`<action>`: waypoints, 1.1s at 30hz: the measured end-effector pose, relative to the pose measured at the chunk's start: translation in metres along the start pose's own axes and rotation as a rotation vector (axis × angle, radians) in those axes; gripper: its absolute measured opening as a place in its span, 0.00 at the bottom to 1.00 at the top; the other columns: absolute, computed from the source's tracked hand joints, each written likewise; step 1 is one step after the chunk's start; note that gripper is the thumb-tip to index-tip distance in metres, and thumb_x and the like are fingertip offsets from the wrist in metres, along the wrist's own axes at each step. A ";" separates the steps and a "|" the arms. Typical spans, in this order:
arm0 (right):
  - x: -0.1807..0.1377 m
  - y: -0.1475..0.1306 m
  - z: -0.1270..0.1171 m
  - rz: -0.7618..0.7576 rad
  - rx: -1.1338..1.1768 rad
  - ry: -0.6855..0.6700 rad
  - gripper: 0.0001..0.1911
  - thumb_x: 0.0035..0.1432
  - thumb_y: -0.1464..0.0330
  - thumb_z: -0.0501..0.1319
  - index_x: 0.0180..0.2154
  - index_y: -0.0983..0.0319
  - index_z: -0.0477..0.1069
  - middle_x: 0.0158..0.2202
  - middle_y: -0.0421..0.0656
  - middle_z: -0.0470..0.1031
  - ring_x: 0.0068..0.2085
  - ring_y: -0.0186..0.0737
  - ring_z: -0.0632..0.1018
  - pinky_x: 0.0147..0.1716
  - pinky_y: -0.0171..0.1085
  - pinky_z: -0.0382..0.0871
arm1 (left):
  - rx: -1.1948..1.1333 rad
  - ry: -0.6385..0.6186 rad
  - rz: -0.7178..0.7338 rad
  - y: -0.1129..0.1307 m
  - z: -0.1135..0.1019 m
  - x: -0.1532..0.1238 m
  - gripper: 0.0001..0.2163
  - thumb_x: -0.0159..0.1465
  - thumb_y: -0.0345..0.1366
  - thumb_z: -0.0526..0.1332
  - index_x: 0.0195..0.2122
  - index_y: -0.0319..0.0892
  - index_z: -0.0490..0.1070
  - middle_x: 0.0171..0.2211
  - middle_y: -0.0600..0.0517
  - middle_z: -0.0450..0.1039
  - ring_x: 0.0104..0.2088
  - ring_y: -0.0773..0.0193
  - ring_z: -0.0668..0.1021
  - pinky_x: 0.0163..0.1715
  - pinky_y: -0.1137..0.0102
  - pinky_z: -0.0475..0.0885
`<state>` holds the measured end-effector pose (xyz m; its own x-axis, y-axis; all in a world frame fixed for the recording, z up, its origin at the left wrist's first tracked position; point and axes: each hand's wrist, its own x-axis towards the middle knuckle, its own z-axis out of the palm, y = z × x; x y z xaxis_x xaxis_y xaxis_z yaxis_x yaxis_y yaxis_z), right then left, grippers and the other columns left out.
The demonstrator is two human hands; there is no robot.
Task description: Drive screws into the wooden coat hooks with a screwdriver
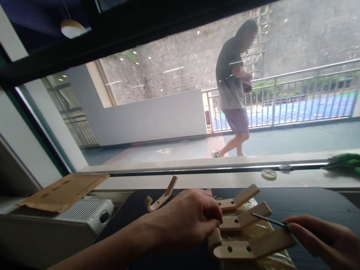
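My left hand point(185, 217) is closed in a pinch over a row of three wooden wall hooks point(243, 222) that lie on a clear plastic bag point(260, 267) on a dark table point(329, 207). Its fingertips touch the base of the middle hook. My right hand point(325, 244) grips a thin dark screwdriver point(269, 219), whose tip rests on the middle hook. The nearest wooden hook point(254, 246) shows two screw holes. A fourth wooden hook point(161, 196) lies apart at the table's far left.
A white device with a grille point(88, 212) and a cardboard sheet point(63, 191) stand to the left. A green cloth point(357, 167) and a small tape roll point(269, 174) rest on the window sill. Outside the window a person point(235, 95) walks by a railing.
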<state>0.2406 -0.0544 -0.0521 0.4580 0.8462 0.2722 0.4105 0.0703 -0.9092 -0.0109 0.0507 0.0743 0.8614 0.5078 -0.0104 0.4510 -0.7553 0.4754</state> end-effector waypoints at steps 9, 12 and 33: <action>-0.003 -0.004 0.000 0.028 0.029 -0.033 0.15 0.45 0.53 0.65 0.29 0.57 0.80 0.27 0.39 0.79 0.30 0.38 0.77 0.32 0.27 0.71 | -0.062 -0.002 -0.006 0.002 0.015 0.006 0.09 0.59 0.27 0.59 0.37 0.39 0.77 0.37 0.51 0.77 0.37 0.66 0.77 0.40 0.72 0.71; -0.004 -0.005 0.001 0.021 0.027 -0.032 0.15 0.46 0.53 0.65 0.29 0.57 0.79 0.26 0.38 0.78 0.29 0.38 0.76 0.30 0.27 0.71 | -0.030 -0.022 0.040 0.001 0.021 0.011 0.09 0.58 0.25 0.59 0.34 0.40 0.78 0.36 0.52 0.77 0.37 0.66 0.77 0.40 0.72 0.71; -0.001 0.000 -0.003 -0.034 -0.042 -0.065 0.15 0.49 0.54 0.63 0.31 0.56 0.80 0.31 0.39 0.81 0.34 0.41 0.79 0.32 0.28 0.73 | 0.358 -0.033 0.158 0.001 0.051 0.017 0.08 0.59 0.31 0.60 0.24 0.41 0.74 0.32 0.50 0.76 0.48 0.56 0.71 0.62 0.49 0.46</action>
<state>0.2424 -0.0564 -0.0513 0.3916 0.8764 0.2802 0.4585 0.0781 -0.8853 0.0164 0.0375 0.0293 0.9311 0.3646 0.0075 0.3602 -0.9229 0.1363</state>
